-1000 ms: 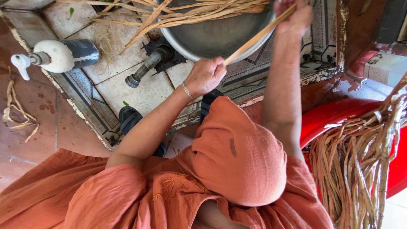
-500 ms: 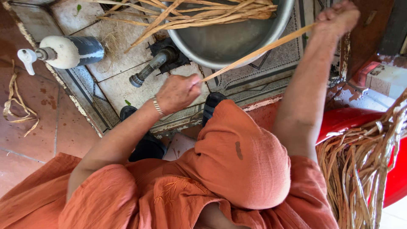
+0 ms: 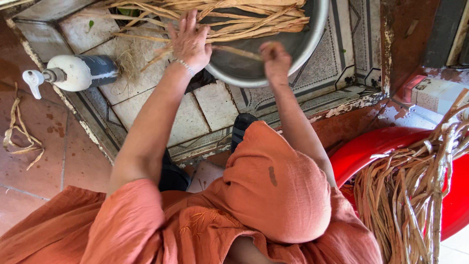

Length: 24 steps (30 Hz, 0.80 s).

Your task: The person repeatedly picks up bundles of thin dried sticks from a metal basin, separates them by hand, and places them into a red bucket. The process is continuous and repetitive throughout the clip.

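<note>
Tiles beneath: left hand splayed on strips.

The metal bowl is cut off by the top edge, so its far rim is out of view, and the dried strips in it run past that edge too. The right hand is blurred; whether it grips a strip cannot be told. The left hand covers the strip ends beneath it. The red tub runs off the right edge, and its bundle of strips off the bottom.
</note>
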{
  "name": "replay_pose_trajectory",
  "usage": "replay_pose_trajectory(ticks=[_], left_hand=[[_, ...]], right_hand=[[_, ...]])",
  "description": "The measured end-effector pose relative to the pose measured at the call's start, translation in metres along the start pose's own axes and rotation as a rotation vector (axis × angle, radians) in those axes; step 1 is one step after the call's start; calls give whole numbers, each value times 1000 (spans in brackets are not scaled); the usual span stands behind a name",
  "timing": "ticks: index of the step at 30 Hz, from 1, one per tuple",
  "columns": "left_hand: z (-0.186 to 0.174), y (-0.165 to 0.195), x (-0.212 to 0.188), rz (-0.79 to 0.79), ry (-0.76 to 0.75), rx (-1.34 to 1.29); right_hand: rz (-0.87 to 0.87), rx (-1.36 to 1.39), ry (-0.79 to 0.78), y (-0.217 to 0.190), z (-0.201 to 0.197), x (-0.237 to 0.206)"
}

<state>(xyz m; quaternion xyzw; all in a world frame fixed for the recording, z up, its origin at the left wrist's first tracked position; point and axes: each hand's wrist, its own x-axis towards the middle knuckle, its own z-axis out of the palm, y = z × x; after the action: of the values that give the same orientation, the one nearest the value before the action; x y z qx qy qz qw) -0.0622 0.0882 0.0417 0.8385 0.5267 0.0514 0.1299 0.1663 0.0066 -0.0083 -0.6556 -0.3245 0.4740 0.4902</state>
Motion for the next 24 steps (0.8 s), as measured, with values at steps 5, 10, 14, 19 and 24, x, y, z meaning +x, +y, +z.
replay_pose_trajectory(ticks=[5, 10, 14, 19, 24], left_hand=[[1, 16, 21, -9, 22, -50], [-3, 35, -20, 120, 122, -452], [-7, 48, -72, 225, 118, -630], [-2, 39, -108, 157, 32, -564], [6, 26, -123, 17, -85, -592]], right_hand=[[258, -299, -200, -8, 5, 5], [308, 486, -30, -15, -9, 2], [524, 565, -60, -17, -2, -7], [454, 673, 124, -15, -10, 0], [261, 714, 173, -11, -31, 6]])
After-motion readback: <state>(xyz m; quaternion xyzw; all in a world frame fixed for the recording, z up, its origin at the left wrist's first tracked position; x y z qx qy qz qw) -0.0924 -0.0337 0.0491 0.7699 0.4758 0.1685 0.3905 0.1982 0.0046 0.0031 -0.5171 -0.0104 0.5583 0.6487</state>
